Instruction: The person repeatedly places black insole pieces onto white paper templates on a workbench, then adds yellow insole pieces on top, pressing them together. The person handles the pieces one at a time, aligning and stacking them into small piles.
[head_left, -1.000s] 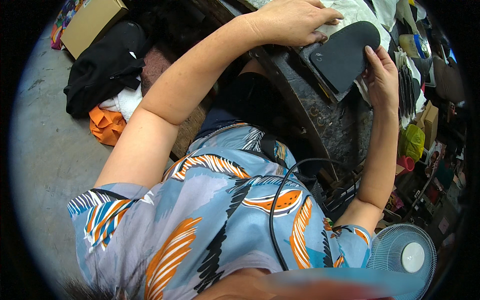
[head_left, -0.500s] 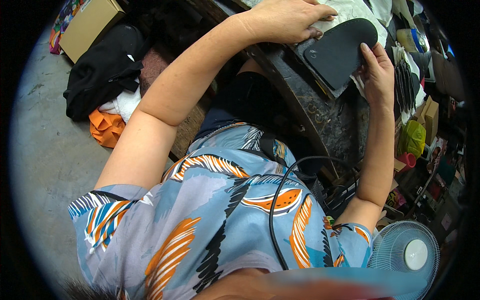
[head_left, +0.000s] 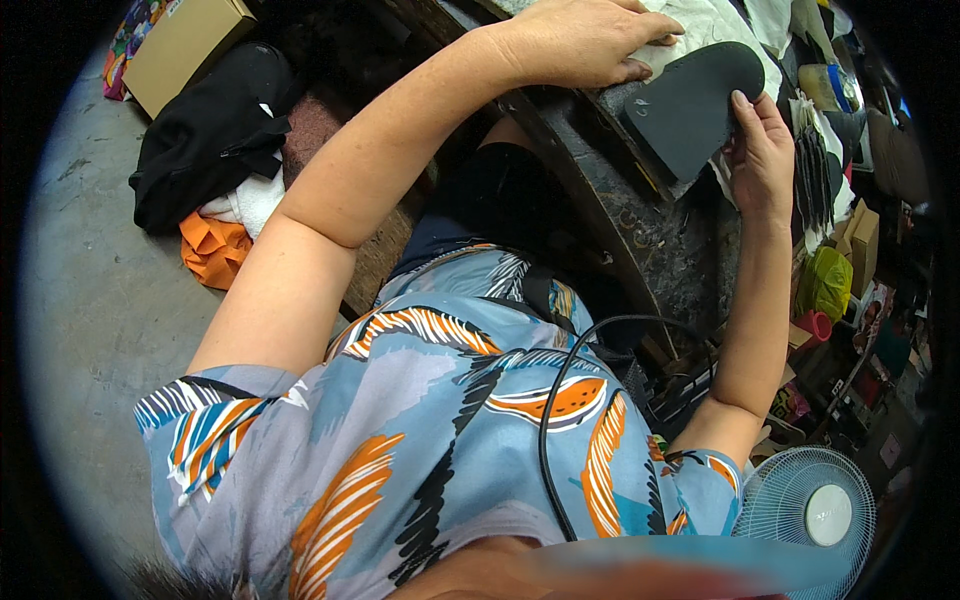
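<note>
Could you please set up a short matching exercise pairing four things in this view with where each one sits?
Things:
1. dark shoe sole
2. electric fan
3. cardboard box
4. orange cloth

Places:
A. lower right corner
B. on the floor beside the black garment
C. upper left
D. on the workbench, between both hands

Pairs: 1-D, 2-A, 3-C, 4-B

Hands: two, left hand (head_left: 585,40) and right hand (head_left: 765,160)
Dark shoe soles: one (head_left: 695,105)
Fans: one (head_left: 815,515)
Cardboard boxes: one (head_left: 180,45)
</note>
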